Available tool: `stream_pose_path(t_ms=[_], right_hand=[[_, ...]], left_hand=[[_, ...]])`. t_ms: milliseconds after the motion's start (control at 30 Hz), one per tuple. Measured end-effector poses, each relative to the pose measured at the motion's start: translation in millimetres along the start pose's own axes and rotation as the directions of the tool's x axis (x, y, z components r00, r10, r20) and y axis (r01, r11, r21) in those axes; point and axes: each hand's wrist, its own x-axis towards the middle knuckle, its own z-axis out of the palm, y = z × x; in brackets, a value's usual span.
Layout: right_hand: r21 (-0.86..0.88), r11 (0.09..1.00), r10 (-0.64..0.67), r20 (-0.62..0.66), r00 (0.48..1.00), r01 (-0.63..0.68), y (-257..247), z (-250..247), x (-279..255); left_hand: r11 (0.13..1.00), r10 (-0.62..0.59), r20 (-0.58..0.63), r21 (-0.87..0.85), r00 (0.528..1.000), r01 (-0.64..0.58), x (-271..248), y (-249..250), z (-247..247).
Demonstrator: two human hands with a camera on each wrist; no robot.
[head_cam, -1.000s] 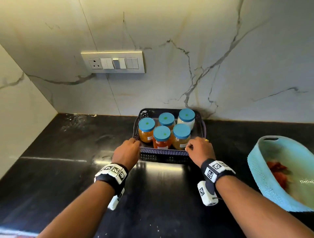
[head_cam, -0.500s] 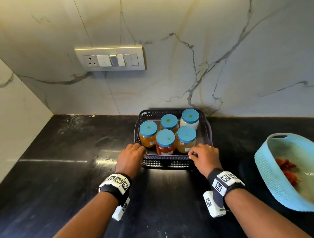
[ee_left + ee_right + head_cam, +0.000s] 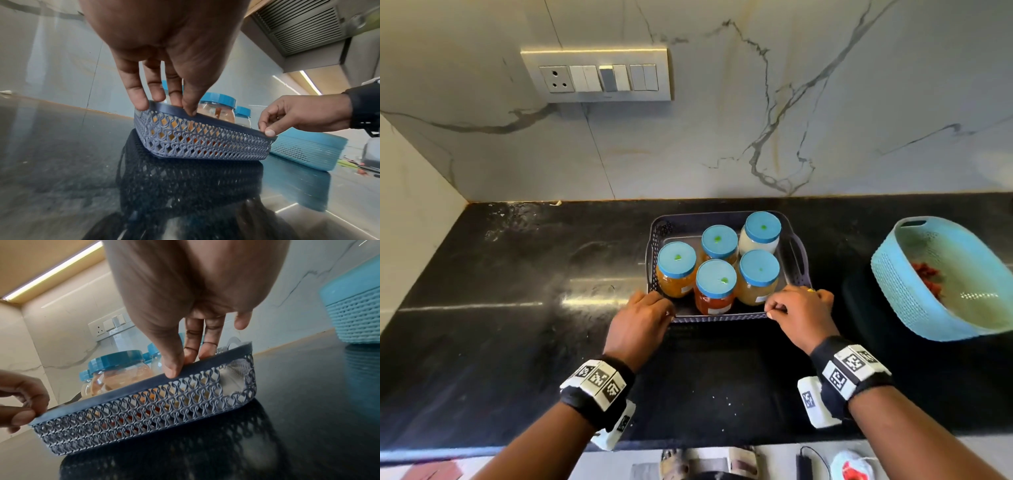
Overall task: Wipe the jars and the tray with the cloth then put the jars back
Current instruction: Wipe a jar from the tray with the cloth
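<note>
Both grips, left hand (image 3: 641, 317) and right hand (image 3: 802, 313), pinch the lattice tray's (image 3: 722, 319) near rim on the glossy black desk (image 3: 517, 342), below a marble-veined wall (image 3: 722, 137).

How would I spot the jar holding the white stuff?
Find the dark lattice plastic tray on the black countertop, below the marbled wall. Five blue-lidded jars stand inside; yours is in the back right corner, the only one with white contents, not orange or yellowish.

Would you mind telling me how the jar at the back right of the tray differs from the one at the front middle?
The back-right jar holds something whitish; the front-middle jar holds a red-orange filling. The back-right jar stands by the tray's far wall, the front-middle jar against the near rim between both hands. Both stand upright in the tray under blue lids.
</note>
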Motion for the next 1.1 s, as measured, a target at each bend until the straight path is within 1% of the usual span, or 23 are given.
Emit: stream_pose_path(t_ms=[133,300,467,600,700,833,933,967,1000,1100], right_hand=[[-0.039,0.999,0.014,0.011,1.0,-0.013,-3,2,-20],[-0.075,0.996,0.039,-0.003,0.999,-0.039,-8,2,-34],[-0.051,0.998,0.046,-0.006,0.999,-0.046,-14,-2,-36],[0.039,0.999,0.002,0.006,1.0,-0.002,-13,-5,-32],[0.12,0.992,-0.052,0.013,0.999,0.05,-7,-11,-29],[0.204,0.978,-0.053,0.077,0.996,0.037,0,-28,-26],[0.251,0.968,-0.053,0.101,0.993,0.026,13,-45,-18],[0.264,0.964,-0.051,0.09,0.995,0.026,21,-55,-13],[0.278,0.96,-0.051,0.073,0.996,0.029,27,-63,-7],[0.343,0.939,-0.025,0.008,1.0,0.021,52,-103,12]], left_hand=[[0.999,0.028,0.015,-0.031,0.999,-0.028,-20,-2,0],[0.998,0.043,0.037,-0.043,0.998,-0.041,-29,0,-2],[0.993,0.057,0.043,-0.105,0.997,-0.053,-24,6,-10],[0.988,0.107,0.063,-0.123,0.992,-0.098,-14,22,-15],[0.978,0.137,0.065,-0.169,0.988,-0.124,-1,40,-19],[0.979,0.102,0.103,-0.19,0.99,-0.081,18,71,-27],[0.948,0.114,0.064,-0.306,0.991,-0.09,37,102,-30],[0.932,0.13,0.054,-0.348,0.99,-0.104,46,114,-28],[0.915,0.127,0.066,-0.394,0.99,-0.091,53,126,-28],[0.852,0.099,0.15,-0.524,0.984,-0.006,82,165,-27]])
